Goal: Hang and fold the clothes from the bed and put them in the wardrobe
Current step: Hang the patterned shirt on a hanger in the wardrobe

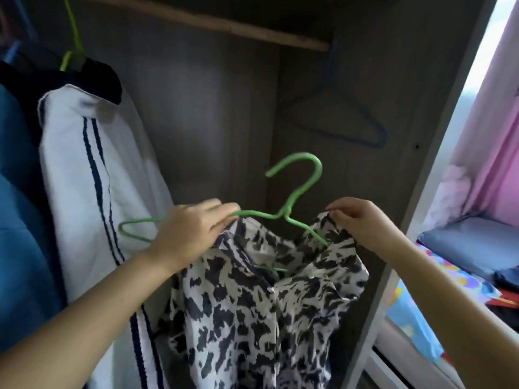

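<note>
Grey wardrobe boards (213,113) frame everything: at the left edge a white navy-striped jacket (92,175) hangs. Next, the left hand (193,231) grips the green plastic hanger (295,192) and the black-and-white blotched shirt (252,318); the right hand (356,220) pinches the collar. Only the hanger's right arm sits inside, so the shirt could slide off.
</note>
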Available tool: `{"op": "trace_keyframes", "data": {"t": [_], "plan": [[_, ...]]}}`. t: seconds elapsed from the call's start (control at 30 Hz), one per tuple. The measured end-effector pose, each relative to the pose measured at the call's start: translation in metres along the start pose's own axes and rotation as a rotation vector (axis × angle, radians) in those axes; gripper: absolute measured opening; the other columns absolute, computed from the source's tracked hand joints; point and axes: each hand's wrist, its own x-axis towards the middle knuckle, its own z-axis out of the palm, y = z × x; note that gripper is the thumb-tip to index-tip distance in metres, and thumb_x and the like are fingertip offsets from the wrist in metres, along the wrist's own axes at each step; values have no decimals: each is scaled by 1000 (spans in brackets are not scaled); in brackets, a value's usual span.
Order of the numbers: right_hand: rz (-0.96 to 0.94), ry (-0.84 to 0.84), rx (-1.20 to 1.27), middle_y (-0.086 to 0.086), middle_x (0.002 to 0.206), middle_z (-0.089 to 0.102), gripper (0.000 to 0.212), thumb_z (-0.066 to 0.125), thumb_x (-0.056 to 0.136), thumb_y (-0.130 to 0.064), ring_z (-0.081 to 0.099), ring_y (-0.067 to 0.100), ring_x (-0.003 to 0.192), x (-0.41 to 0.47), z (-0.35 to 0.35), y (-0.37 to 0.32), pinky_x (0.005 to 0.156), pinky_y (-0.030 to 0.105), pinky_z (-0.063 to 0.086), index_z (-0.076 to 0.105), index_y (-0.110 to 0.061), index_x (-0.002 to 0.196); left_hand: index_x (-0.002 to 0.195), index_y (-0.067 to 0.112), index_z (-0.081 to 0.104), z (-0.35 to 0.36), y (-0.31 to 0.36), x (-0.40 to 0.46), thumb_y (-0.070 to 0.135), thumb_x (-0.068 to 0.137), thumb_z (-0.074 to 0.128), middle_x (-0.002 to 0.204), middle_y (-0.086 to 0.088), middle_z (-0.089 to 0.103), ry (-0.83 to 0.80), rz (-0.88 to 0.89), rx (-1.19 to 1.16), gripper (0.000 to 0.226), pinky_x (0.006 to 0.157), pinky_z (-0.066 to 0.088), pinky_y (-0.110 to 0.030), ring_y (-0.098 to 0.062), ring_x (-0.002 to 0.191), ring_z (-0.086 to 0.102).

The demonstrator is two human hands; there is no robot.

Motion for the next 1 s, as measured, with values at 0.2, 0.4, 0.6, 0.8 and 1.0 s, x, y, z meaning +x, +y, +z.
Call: {"op": "trace_keyframes", "data": {"t": [0.2,0.4,0.6,0.8,1.0], "plan": [[-65,-179,253,-12,64,62,24,58,93,-18,50,3,58,-1,16,-28,58,18,39,74,-33,83,108,8,71,22,-2,-4,44,98,39,81,7,65,47,-83,-251,49,54,46,-20,0,63,56],[113,-93,38,4,85,69,11,61,92,-11,59,12,80,14,-16,-3,74,22,43,71,-15,86,115,16,64,17,-32,-28,35,94,51,104,42,58,177,-236,-418,31,76,46,-5,13,89,60],[154,-639,579,6,117,69,45,45,92,-44,64,18,112,0,-3,-4,97,33,49,56,-19,128,114,23,68,32,-40,-27,38,94,51,88,-5,73,37,-459,-407,30,61,53,-42,-23,68,65],[25,-484,324,-8,102,71,43,61,83,-49,66,7,96,-19,-26,46,85,27,53,60,-28,121,108,25,67,37,-65,-55,28,94,53,77,12,66,53,-680,-417,20,56,42,-19,-23,63,60],[65,-323,168,-10,56,40,38,55,94,-31,34,6,52,-32,-18,68,48,15,32,47,-8,65,113,20,68,33,-66,-46,20,95,55,64,16,60,28,-647,-401,22,43,29,-3,4,42,45]]}}
